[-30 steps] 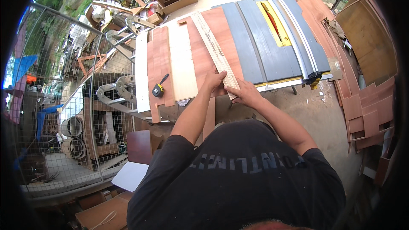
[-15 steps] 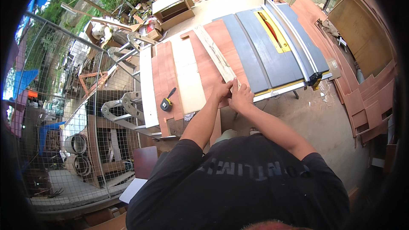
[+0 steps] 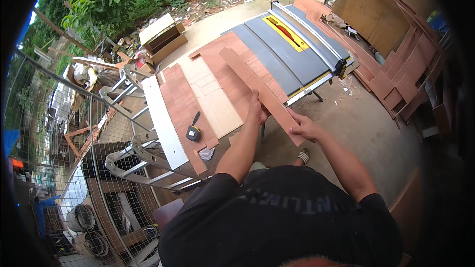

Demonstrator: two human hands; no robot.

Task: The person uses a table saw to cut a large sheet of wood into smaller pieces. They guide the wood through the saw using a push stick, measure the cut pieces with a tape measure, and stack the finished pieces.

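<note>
Both my hands grip a long, narrow reddish-brown plywood strip [image 3: 262, 89], whose far end lies over a wider plywood sheet [image 3: 220, 74] and whose near end sticks out toward me past the table. My left hand [image 3: 256, 109] is closed on its left edge. On the right edge, nearer the close end, my right hand [image 3: 303, 124] has its thumb on top and its other fingers partly hidden beneath. To the left, a black and yellow tape measure [image 3: 194, 132] rests on reddish plywood strips [image 3: 183, 104]. A pale board with pencil lines [image 3: 208, 91] lies between.
A grey table saw [image 3: 262, 44] with a red blade in a yellow insert [image 3: 286, 33] adjoins the plywood on the right. Folded metal ladder legs [image 3: 133, 153] and a wire mesh fence [image 3: 94, 133] stand left. Plywood offcuts [image 3: 396, 84] are piled at right; an open wooden box [image 3: 163, 39] sits beyond.
The strip has been turned over from its pale face to its reddish face and pulled toward me. My hands have moved apart onto its two edges. The view has shifted rightward.
</note>
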